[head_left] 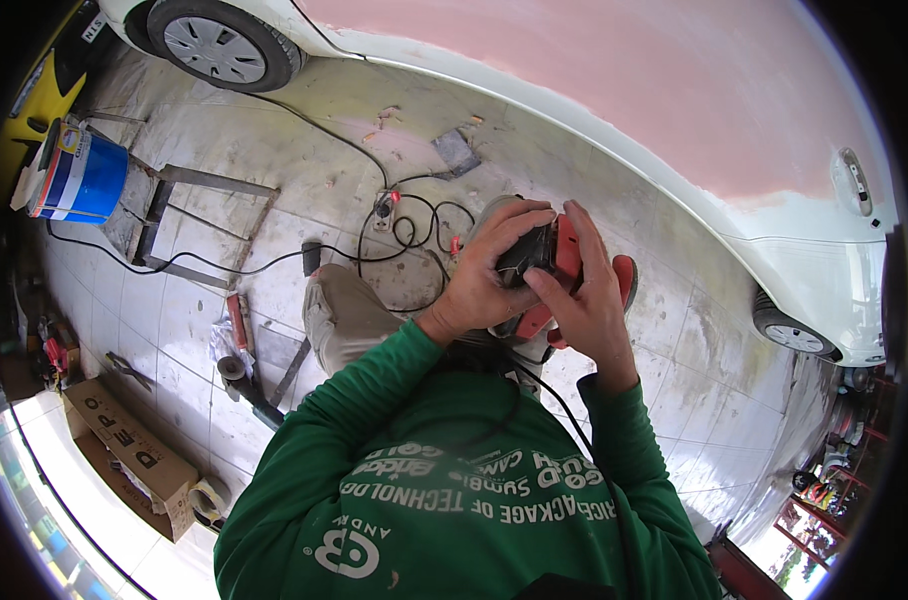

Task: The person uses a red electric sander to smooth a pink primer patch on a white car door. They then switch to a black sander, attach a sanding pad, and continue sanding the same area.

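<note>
In front of my chest I hold a red and black power tool, apparently an electric sander [569, 252], with a black cord trailing down over my green sweatshirt. My left hand [482, 270] is closed round its black part from the left. On the right, my right hand [592, 310] grips the red body, thumb across toward the black part and fingers reaching over the top. The tool's underside is hidden. Beyond the hands stands a white car whose side carries a broad pink patch [674, 90].
A black cable [264, 268] loops over the tiled floor to a socket box [384, 212]. To the left are a blue bucket [99, 180], a metal frame [219, 183] and a cardboard box [139, 455]. A dark flat piece [456, 152] lies near the car.
</note>
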`<state>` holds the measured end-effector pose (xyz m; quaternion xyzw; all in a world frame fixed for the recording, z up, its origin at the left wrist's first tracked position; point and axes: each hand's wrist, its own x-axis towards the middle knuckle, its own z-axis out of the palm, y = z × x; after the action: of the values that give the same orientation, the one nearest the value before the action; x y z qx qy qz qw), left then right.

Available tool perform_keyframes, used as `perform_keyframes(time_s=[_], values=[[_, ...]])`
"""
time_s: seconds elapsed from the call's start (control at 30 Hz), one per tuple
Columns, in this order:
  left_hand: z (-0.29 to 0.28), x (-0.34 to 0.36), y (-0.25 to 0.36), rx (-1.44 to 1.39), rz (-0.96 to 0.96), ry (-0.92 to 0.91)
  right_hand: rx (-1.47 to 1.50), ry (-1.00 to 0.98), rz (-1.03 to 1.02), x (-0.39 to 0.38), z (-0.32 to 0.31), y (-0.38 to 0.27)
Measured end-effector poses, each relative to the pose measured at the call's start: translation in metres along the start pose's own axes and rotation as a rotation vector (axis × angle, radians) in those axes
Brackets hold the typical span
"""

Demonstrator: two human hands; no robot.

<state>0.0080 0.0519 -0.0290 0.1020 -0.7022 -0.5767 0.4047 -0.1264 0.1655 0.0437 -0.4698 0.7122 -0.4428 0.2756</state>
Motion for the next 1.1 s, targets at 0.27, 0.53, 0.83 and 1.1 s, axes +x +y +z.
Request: perform_keyframes(time_s=[0.27,0.53,0.83,1.1], values=[[-0.003,0.019,0.041,0.017,0.127,0.063,-0.045,0.030,-0.266,0.004,-0.023,-0.025],[-0.015,0.057,0.075,0.159,0.324,0.137,0.086,0.341,-0.511,0.049,0.003,-0.057],[-0.021,0.048,0.044,0.258,0.224,0.197,0.125,0.352,-0.529,0.077,0.023,-0.036],[-0.003,0.048,0.015,0.164,0.230,0.174,0.076,0.342,-0.541,0.083,0.008,-0.015]])
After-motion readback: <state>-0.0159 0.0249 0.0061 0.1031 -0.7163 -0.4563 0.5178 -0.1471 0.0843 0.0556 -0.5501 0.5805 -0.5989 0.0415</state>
